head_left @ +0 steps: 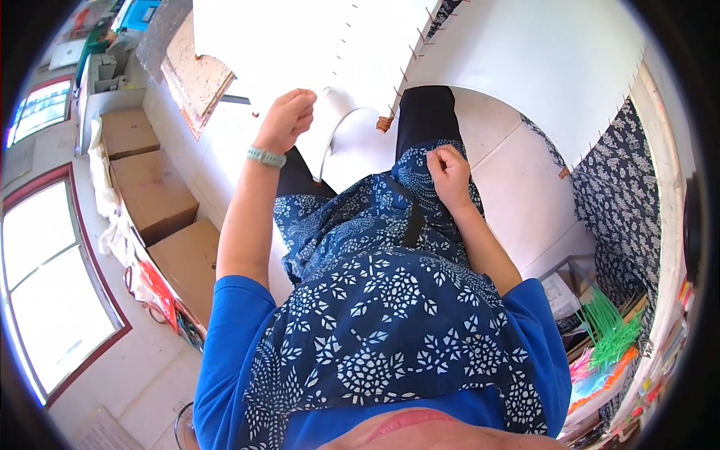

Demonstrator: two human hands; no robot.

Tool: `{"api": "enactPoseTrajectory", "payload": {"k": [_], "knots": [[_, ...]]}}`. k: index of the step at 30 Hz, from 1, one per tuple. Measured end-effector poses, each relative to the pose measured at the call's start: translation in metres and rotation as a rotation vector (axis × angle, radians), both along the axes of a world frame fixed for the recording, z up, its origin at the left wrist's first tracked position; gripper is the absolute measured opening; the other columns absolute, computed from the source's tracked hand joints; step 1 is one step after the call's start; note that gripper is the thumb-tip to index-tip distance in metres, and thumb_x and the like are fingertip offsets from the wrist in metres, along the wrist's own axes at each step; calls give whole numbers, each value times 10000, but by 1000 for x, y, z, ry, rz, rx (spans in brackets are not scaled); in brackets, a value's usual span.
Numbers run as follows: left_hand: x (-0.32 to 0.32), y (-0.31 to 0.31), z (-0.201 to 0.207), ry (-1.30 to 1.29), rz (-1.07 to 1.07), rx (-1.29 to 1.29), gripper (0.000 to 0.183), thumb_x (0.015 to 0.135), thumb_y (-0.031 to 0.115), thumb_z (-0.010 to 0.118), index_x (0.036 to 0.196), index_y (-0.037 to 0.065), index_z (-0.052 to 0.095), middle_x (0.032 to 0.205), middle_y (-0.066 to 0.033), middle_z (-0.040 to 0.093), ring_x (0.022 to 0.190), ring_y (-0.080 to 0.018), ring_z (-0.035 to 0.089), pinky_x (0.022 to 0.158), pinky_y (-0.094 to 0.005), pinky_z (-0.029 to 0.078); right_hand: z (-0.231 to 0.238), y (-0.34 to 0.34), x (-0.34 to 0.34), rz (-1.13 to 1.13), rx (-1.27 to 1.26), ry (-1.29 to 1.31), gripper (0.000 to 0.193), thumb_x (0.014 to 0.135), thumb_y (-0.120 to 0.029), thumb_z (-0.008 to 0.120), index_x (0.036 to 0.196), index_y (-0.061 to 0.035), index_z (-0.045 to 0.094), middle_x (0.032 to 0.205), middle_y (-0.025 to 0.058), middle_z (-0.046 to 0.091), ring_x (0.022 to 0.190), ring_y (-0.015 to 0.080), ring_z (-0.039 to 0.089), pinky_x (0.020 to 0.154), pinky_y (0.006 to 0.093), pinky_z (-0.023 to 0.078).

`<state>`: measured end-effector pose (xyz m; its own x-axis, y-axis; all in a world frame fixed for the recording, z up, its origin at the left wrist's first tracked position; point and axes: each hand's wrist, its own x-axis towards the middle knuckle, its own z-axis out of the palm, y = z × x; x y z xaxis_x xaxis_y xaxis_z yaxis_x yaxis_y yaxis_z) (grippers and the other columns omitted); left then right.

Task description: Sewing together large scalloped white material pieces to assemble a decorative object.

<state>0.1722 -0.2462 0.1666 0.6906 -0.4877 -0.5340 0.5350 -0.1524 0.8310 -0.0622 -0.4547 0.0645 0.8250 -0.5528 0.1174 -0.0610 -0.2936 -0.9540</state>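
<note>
The big white sheet (525,67) stretches ahead of me, pins along its curved edge, with dark patterned cloth beyond its right side. Over my lap hangs my blue apron with white print (390,300), worn over a blue shirt. Cardboard boxes (161,199) line the wall on my left. A bundle of green cable ties (611,326) lies at my right. My left hand (286,118) is raised and curled closed; I cannot tell what it holds. My right hand (448,174) pinches the apron near its upper edge, fingers tight together.
</note>
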Motion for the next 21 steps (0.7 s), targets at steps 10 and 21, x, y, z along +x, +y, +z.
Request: {"api": "enactPoseTrajectory", "payload": {"k": [10, 21], "knots": [[-56, 154, -38, -226, -93, 782, 97, 839, 74, 547, 885, 4, 596, 608, -21, 515, 504, -117, 482, 487, -224, 411, 4, 0, 1, 29, 5, 44, 210, 819, -79, 624, 652, 14, 536, 660, 73, 543, 503, 151, 473, 471, 280, 370], [-12, -45, -29, -1025, -46, 508, 190, 795, 147, 634, 875, -10, 561, 929, -178, 588, 910, -346, 570, 791, -373, 466, -6, 0, -3, 34, 11, 36, 206, 849, -81, 599, 684, 27, 538, 685, 86, 541, 575, 161, 487, 531, 280, 395]]}}
